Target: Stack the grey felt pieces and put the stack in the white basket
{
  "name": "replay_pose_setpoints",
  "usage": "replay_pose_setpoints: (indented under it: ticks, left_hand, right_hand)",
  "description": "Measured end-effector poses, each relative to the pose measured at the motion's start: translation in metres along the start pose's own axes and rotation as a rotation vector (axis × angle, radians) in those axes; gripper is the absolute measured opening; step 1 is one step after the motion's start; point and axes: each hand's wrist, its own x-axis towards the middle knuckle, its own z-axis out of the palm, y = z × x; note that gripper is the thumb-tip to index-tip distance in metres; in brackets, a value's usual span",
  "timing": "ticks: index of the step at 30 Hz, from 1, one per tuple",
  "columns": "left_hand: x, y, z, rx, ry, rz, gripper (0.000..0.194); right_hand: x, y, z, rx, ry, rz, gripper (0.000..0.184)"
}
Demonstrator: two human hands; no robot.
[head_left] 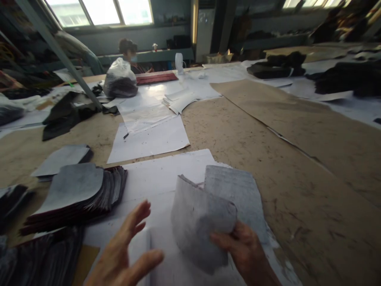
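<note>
My right hand point(238, 242) pinches a grey fabric piece point(199, 218) between thumb and fingers, at its lower right edge. The piece is bent and held above white paper point(160, 238). Behind it, another grey fabric piece point(238, 190) lies on the paper, partly covered by the held one. My left hand point(127, 246) is in the air left of the held piece, thumb and fingers spread, touching nothing. Further left stands a thick fanned stack of cut grey pieces point(74, 182) with dark undersides.
More stacks lie at the left, including a dark one point(41, 258) and a small grey one point(62, 159). Further back are white sheets point(149, 137), a filled plastic bag point(120, 77), and a large brown sheet point(268, 103). A slanted pole point(59, 51) rises at left. Someone sits beyond the table.
</note>
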Motion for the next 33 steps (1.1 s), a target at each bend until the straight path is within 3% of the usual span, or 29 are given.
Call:
replay_pose_setpoints:
  ticks: [3, 4, 6, 9, 11, 13, 15, 18, 22, 26, 30, 33]
  left_hand:
    - [0.02, 0.013, 0.026, -0.138, -0.149, -0.098, 0.111]
    - [0.029, 0.017, 0.036, -0.263, -0.206, -0.121, 0.112]
    - [0.041, 0.022, 0.053, -0.471, -0.355, -0.139, 0.096]
    - [0.039, 0.026, 0.068, -0.617, -0.532, -0.202, 0.053]
    - [0.028, 0.028, 0.075, -0.638, -0.475, -0.26, 0.036]
    - [0.016, 0.029, 0.08, -0.604, -0.335, -0.272, 0.033]
    - [0.005, 0.031, 0.086, -0.498, -0.226, -0.246, 0.034]
    - [-0.005, 0.033, 0.095, -0.307, -0.139, -0.194, 0.023]
    - [-0.011, 0.037, 0.102, -0.333, -0.19, -0.241, 0.02]
    - [-0.015, 0.041, 0.106, -0.489, -0.365, -0.365, 0.029]
    - [-0.018, 0.042, 0.119, -0.64, -0.497, -0.474, 0.043]
    - [-0.019, 0.038, 0.128, -0.617, -0.495, -0.438, 0.042]
  right_hand:
    - [-0.023, -0.003, -0.012, -0.069, 0.073, -0.014, 0.023]
    - [-0.03, -0.004, -0.017, -0.093, 0.104, -0.021, 0.023]
    - [-0.038, -0.006, -0.027, -0.118, 0.141, -0.025, 0.022]
    - [-0.046, -0.008, -0.04, -0.102, 0.178, 0.001, 0.022]
    - [-0.048, -0.009, -0.045, -0.079, 0.192, -0.012, 0.024]
    - [-0.05, -0.008, -0.048, -0.04, 0.19, -0.047, 0.03]
    - [-0.052, -0.006, -0.049, 0.015, 0.203, -0.047, 0.034]
    - [-0.053, -0.002, -0.052, -0.044, 0.32, -0.02, 0.037]
    - [-0.054, -0.002, -0.057, -0.306, 0.489, -0.073, 0.042]
    - [-0.059, -0.008, -0.061, -0.471, 0.643, -0.144, 0.041]
    - [-0.064, -0.009, -0.074, -0.733, 0.741, -0.114, 0.041]
    - [-0.062, -0.01, -0.093, -0.709, 0.837, -0.013, 0.05]
